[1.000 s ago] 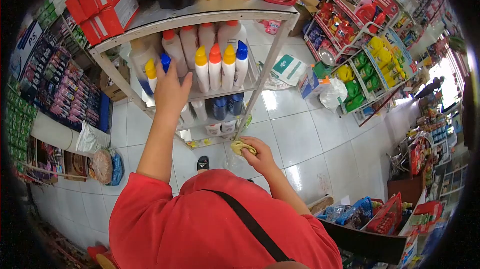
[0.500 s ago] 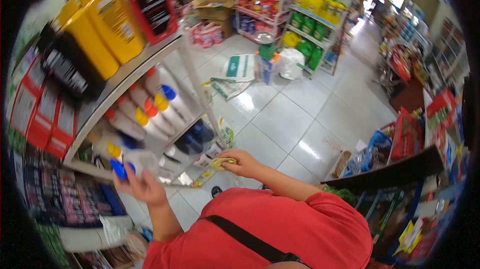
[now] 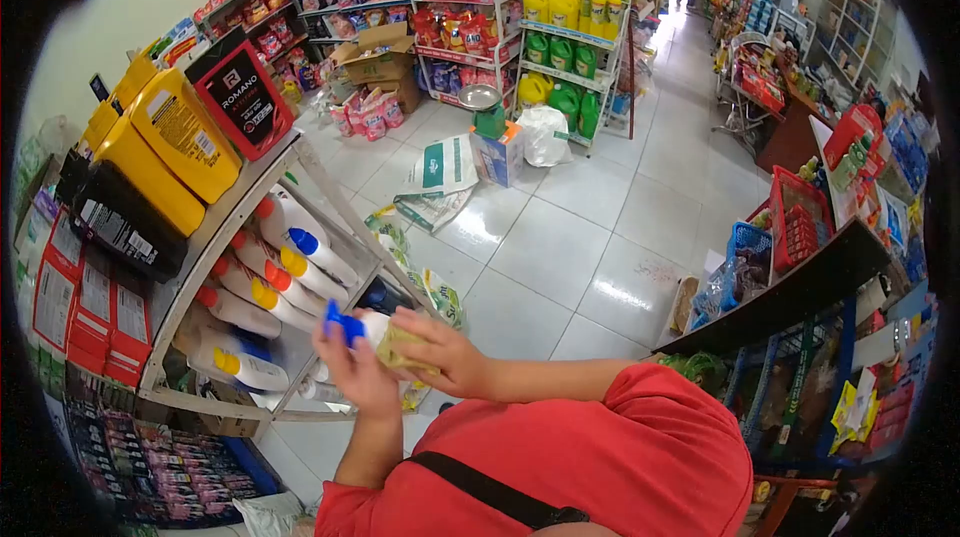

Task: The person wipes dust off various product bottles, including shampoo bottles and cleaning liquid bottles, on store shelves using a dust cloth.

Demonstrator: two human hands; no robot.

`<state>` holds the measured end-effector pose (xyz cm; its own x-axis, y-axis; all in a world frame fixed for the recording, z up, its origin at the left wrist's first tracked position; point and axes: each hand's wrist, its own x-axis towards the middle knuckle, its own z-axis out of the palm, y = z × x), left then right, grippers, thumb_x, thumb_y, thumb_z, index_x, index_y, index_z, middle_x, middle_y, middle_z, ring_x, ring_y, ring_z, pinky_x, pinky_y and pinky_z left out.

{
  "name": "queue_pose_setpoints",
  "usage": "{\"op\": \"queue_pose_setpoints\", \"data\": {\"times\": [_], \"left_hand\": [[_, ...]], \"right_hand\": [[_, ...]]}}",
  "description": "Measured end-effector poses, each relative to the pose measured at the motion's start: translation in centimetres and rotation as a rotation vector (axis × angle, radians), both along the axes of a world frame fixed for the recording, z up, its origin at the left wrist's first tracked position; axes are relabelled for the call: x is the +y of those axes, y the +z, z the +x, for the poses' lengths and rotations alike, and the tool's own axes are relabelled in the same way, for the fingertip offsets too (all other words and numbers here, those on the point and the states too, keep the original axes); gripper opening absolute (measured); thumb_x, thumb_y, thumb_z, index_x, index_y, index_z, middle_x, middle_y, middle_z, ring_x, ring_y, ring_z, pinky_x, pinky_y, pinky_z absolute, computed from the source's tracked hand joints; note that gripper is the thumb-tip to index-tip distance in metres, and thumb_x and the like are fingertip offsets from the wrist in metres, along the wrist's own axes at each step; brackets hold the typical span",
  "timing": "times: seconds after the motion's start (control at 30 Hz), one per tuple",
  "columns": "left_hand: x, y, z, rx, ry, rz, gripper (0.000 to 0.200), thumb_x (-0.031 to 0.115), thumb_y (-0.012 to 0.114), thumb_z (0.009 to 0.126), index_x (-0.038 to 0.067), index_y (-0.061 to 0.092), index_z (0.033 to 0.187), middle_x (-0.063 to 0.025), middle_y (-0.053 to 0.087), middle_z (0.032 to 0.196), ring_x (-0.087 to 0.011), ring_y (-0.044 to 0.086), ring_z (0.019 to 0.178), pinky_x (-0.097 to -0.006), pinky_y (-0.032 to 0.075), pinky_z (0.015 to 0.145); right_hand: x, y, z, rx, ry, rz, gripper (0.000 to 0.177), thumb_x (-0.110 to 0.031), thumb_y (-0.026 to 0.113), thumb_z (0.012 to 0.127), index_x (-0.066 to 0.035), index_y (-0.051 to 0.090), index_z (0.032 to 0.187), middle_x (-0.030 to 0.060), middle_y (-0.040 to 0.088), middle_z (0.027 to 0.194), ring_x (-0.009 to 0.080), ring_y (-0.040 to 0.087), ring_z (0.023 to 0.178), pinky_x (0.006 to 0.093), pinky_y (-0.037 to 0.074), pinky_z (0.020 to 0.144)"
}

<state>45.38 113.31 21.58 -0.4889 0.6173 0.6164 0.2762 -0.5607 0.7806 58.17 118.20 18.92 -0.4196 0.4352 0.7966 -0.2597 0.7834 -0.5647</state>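
Note:
A white bottle with a blue cap is held in my left hand, whose fingers close round its cap end. My right hand grips a yellowish cloth and presses it against the bottle. Much of the bottle is hidden behind the cloth and fingers. Just beyond my left hand stands a shelf unit. Inside lie white bottles with red, orange and yellow caps, among them a yellow-capped bottle near my left wrist.
On the shelf top stand yellow bottles, a black bottle and a red-black box. A scale, a white bag and plastic sacks are on the tiled floor. At right is a counter with a dark edge.
My left hand has brought the blue-capped bottle right, away from the shelf. The cloth in my right hand has moved left and now meets the bottle. The view has tilted up slightly.

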Motion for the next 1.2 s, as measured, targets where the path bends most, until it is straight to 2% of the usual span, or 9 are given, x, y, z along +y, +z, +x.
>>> {"op": "queue_pose_setpoints", "data": {"times": [0.1,0.27,0.37,0.5,0.53,0.73,0.83,0.9,1.2], "left_hand": [[1.3,3.7,0.2,-0.460,-0.028,-0.018,0.039,0.007,0.040,0.090,0.004,0.038,0.129,-0.0153,0.044,0.118,-0.0225,0.051,0.098,-0.0360,0.042,0.087],[2.3,-0.4,0.8,-0.051,-0.235,-0.153,0.047,0.027,0.033,0.095,-0.007,0.036,0.128,-0.0142,0.043,0.121,-0.0212,0.046,0.106,-0.0326,0.036,0.093],[2.2,-0.6,3.2,-0.375,-0.440,-0.228,0.061,0.042,0.030,0.094,-0.002,0.025,0.135,-0.0164,0.045,0.124,-0.0237,0.048,0.107,-0.0356,0.037,0.094],[2.6,-0.6,0.5,-0.218,-0.475,-0.207,0.066,0.047,0.024,0.093,-0.003,0.023,0.135,-0.0167,0.040,0.130,-0.0253,0.044,0.113,-0.0365,0.033,0.098],[2.9,1.5,0.2,0.008,-0.219,-0.204,0.068,0.051,0.025,0.091,0.001,0.023,0.137,-0.0138,0.044,0.125,-0.0241,0.049,0.106,-0.0363,0.038,0.093],[2.2,7.2,0.0,-0.336,-0.263,0.015,0.071,0.057,0.033,0.087,0.010,0.025,0.138,-0.0112,0.048,0.116,-0.0216,0.053,0.094,-0.0364,0.046,0.081],[2.7,2.8,-0.2,-0.009,-0.276,-0.137,0.067,0.050,0.033,0.091,0.001,0.025,0.136,-0.0131,0.044,0.126,-0.0222,0.052,0.100,-0.0348,0.040,0.091],[2.4,0.8,2.8,-0.391,-0.546,-0.281,0.061,0.042,0.032,0.093,-0.003,0.027,0.134,-0.0138,0.041,0.130,-0.0216,0.051,0.102,-0.0341,0.037,0.095],[2.7,7.2,-0.4,-0.497,-0.272,0.066,0.051,0.000,0.050,0.081,0.008,0.037,0.130,-0.0119,0.051,0.110,-0.0261,0.056,0.094,-0.0431,0.051,0.079]], "right_hand": [[-0.3,-1.0,0.0,-0.033,-0.019,0.102,0.041,-0.006,0.062,0.075,-0.010,0.054,0.115,0.0171,0.036,0.133,0.0421,0.031,0.124,0.0458,0.031,0.099],[1.1,0.8,1.1,0.035,-0.202,0.163,0.044,-0.007,0.063,0.074,-0.013,0.055,0.116,0.0162,0.035,0.134,0.0435,0.029,0.125,0.0470,0.031,0.100],[2.1,1.8,1.3,0.054,-0.239,0.165,0.043,-0.006,0.063,0.073,-0.012,0.057,0.115,0.0176,0.034,0.135,0.0439,0.026,0.127,0.0480,0.026,0.102],[1.6,2.3,1.3,0.004,-0.173,0.172,0.041,-0.005,0.063,0.072,-0.014,0.059,0.112,0.0155,0.039,0.133,0.0440,0.031,0.124,0.0469,0.031,0.100],[1.5,1.9,1.3,-0.022,-0.137,0.225,0.042,-0.006,0.064,0.072,-0.015,0.058,0.113,0.0153,0.039,0.133,0.0438,0.031,0.124,0.0465,0.031,0.100],[0.8,1.5,1.0,-0.047,-0.108,0.361,0.045,-0.003,0.064,0.069,-0.016,0.058,0.112,0.0137,0.039,0.132,0.0414,0.030,0.125,0.0423,0.033,0.100],[1.5,3.1,1.8,-0.017,-0.159,0.219,0.043,-0.003,0.062,0.071,-0.016,0.059,0.111,0.0151,0.037,0.134,0.0423,0.028,0.126,0.0433,0.032,0.100],[2.5,4.3,2.3,0.007,-0.266,0.077,0.039,-0.003,0.060,0.074,-0.017,0.061,0.110,0.0166,0.036,0.135,0.0438,0.027,0.127,0.0442,0.031,0.099],[0.3,1.4,1.7,0.043,0.040,-0.050,0.042,-0.003,0.056,0.076,-0.009,0.052,0.118,0.0173,0.035,0.136,0.0391,0.035,0.123,0.0397,0.031,0.098]]}}
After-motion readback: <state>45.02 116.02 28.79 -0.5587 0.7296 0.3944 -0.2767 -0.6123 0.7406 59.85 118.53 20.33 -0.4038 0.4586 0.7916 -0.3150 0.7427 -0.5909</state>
